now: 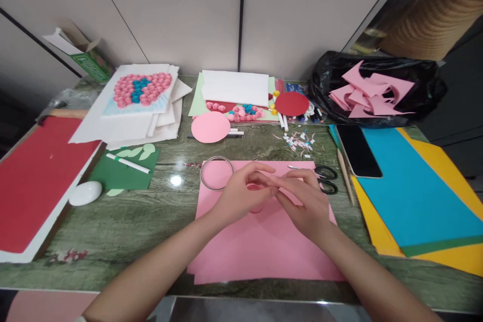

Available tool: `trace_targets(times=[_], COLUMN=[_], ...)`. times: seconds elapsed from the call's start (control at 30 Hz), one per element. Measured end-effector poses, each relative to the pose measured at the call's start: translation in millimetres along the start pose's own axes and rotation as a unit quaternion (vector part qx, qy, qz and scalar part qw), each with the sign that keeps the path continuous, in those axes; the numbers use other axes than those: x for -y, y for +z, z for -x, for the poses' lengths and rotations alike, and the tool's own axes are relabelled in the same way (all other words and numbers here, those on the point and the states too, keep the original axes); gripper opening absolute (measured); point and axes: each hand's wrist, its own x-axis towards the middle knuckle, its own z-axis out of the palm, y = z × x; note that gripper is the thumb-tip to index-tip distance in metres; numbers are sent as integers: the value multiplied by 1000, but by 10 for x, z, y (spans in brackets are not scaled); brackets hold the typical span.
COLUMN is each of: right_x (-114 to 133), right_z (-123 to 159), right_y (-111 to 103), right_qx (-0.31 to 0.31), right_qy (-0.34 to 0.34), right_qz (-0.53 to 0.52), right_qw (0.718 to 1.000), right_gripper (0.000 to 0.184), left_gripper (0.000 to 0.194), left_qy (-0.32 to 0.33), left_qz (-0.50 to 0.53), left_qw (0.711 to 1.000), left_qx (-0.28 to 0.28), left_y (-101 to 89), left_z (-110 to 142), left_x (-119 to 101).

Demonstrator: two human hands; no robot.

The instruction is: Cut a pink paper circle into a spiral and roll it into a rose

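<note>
My left hand [243,193] and my right hand [305,204] meet fingertip to fingertip above a stack of pink paper sheets [260,251]. Both have their fingers pinched together around a curled pink paper strip [255,206], which hangs in a loop below my left fingers. Its upper end is hidden by my fingers. Left of my left hand, a metal ring [201,173] lies on the stack's far corner. Scissors with black handles [327,173] lie just beyond my right hand, their blades partly on the pink sheets.
Blue paper [411,186], yellow sheets and a phone [358,151] lie at right, below a black bag [324,85] of pink scraps. A pink paper circle [210,127] and red circle [292,104] lie ahead. At left are a rosette picture [141,89] and green paper [124,176].
</note>
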Motion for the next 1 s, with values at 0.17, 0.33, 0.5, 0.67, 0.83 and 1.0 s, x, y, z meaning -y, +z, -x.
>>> trace_targets(times=[0.17,0.33,0.5,0.67,0.83,1.0], right_x=[17,23,15,25,25,26], right_z=[-21,-40,-32,-29,-36,-27], right_y=[-21,-14,-16,-37,-48,-49], right_qx=[-18,-25,-10,-4,-11,-4], right_qy=[-8,-39,-39,-26,-27,-26], right_qz=[11,4,-2,-17,-18,-25], right_qw=[1000,999,999,1000,999,999], right_gripper=[42,47,47,43,45,43], left_gripper=[26,26,25,28,29,29], left_qy=[-28,-42,-32,-43,-41,-20], left_qz=[69,134,134,118,115,68], left_qw=[997,989,990,992,992,997], left_qx=[19,40,33,-7,-15,10], left_y=[56,103,106,63,28,9], left_z=[3,4,22,28,10,9], left_x=[57,93,102,57,20,3])
